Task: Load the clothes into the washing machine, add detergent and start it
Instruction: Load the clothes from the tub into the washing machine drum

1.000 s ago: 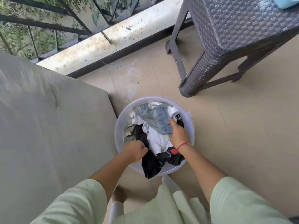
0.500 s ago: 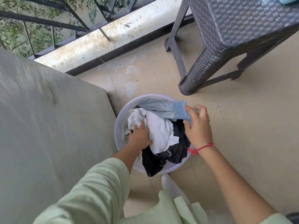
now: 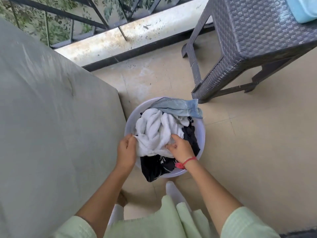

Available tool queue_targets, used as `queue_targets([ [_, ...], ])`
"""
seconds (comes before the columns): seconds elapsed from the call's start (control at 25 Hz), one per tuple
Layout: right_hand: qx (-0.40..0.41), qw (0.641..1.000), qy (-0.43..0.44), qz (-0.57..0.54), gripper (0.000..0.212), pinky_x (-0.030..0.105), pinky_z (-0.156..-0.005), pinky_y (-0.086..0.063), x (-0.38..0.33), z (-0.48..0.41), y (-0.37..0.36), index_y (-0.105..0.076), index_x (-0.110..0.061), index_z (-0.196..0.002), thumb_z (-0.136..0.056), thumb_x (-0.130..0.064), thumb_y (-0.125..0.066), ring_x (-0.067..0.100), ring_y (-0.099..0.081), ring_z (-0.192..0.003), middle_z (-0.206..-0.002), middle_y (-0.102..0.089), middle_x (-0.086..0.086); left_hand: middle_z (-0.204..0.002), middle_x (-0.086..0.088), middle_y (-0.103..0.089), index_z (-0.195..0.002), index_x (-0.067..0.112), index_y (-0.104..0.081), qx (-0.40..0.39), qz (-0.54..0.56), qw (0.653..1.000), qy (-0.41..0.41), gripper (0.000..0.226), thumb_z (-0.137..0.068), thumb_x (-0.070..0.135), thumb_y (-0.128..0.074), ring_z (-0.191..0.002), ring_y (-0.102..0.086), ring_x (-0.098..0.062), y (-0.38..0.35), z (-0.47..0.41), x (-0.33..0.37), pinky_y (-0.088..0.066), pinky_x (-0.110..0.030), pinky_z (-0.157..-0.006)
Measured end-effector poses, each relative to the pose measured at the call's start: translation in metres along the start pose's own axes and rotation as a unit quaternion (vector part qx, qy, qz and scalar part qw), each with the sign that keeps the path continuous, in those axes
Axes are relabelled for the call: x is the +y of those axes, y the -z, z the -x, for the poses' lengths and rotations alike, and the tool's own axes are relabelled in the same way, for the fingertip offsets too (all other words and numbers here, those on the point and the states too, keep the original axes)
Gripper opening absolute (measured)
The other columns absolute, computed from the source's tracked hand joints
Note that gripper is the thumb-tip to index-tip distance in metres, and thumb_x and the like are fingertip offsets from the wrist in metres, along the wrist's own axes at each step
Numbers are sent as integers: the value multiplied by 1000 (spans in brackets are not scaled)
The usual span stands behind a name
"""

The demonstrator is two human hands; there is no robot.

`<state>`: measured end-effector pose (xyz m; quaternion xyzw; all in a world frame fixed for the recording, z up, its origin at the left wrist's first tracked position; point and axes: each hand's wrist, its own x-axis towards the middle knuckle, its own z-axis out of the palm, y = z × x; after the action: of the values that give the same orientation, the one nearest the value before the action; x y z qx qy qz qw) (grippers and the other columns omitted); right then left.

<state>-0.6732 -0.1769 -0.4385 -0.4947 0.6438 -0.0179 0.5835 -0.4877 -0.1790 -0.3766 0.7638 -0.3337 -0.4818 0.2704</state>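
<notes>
Both my forearms reach down and forward, bare below pale green sleeves, to the round basin (image 3: 202,133) on the tiled floor (image 3: 248,143); my left hand (image 3: 126,150), knuckles up at the basin's left rim, has its fingers curled, pinching the edge of a white towel (image 3: 154,131); my right hand (image 3: 180,148), a red thread (image 3: 187,160) at its wrist, digs curled fingers into the towel's near right part; the towel lies heaped in the basin's middle, a pale denim garment (image 3: 176,108) draped over the far rim, a black garment (image 3: 154,167) spilling over the near rim; a grey covered block (image 3: 51,117) stands just left of the basin, a dark wicker table (image 3: 257,31) beyond it to the right.
</notes>
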Motion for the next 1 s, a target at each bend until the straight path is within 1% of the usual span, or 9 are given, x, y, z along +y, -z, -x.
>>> queue_targets([
  [0.08,27,999,-15,-26,29,32,-86,-50,-12,15,1,-60,-13,-118,-89,-18,-58,20,-62,-85,-86,-66,4,-59,7,-31,-61,18,-31,39,16,999,-12,20,-79,24,-37,-52,-29,-4,15,24,23,-26,-26,-50],
  [0.16,35,998,-6,-52,22,28,-95,-46,-28,42,3,-66,-15,-107,-88,-11,-55,17,-61,-100,-100,-67,-3,-56,12,-29,-61,21,-29,37,-14,996,-77,23,-82,24,-37,-51,-27,-4,33,41,59,-26,-25,-49],
  [0.32,88,986,119,-76,69,21,-108,-26,-72,108,10,-36,-30,-134,-75,-8,-65,6,-34,-130,-135,-40,-6,-46,7,-29,-66,29,-29,-13,-213,937,-277,23,-87,38,-33,-47,-34,-14,63,71,162,-27,-31,-47],
  [0.52,357,920,111,-116,102,15,-99,-21,-170,186,26,-20,-19,-147,-67,-31,-82,10,-14,-136,-152,-12,7,-41,7,-23,-74,21,-32,-20,-232,827,-512,16,-85,33,-33,-38,-26,-14,123,149,280,-24,-26,-43],
  [0.64,398,883,177,-173,61,8,-95,-24,-227,222,42,-49,-12,-129,-75,-22,-75,21,-35,-128,-135,-40,11,-47,8,-30,-75,15,-44,63,-266,759,-591,23,-84,35,-36,-43,-34,-20,183,185,345,-26,-24,-47],
  [0.72,449,843,211,-205,35,21,-88,-38,-261,250,52,-59,-12,-111,-77,-15,-63,30,-53,-109,-110,-57,7,-51,5,-34,-76,16,-47,118,-280,740,-601,23,-84,37,-39,-46,-43,-26,233,203,371,-33,-27,-48],
  [0.8,503,788,258,-245,30,17,-76,-43,-304,290,63,-59,-8,-104,-77,4,-54,27,-59,-94,-98,-61,8,-52,2,-37,-77,16,-46,157,-265,749,-587,25,-82,39,-40,-51,-45,-31,292,219,374,-40,-32,-49],
  [0.92,556,682,425,-213,34,-1,-69,-35,-383,362,90,-54,7,-104,-74,13,-41,-3,-52,-84,-89,-55,-5,-53,0,-45,-79,13,-57,183,-214,764,-581,40,-79,47,-37,-52,-42,-24,384,230,358,-42,-33,-53],
  [1.0,540,664,508,-96,25,-1,-70,-33,-432,398,91,-55,7,-100,-76,9,-48,-5,-47,-77,-86,-53,-10,-52,0,-45,-69,20,-52,177,-213,762,-586,36,-78,53,-42,-50,-42,-22,441,234,328,-38,-31,-50],
])
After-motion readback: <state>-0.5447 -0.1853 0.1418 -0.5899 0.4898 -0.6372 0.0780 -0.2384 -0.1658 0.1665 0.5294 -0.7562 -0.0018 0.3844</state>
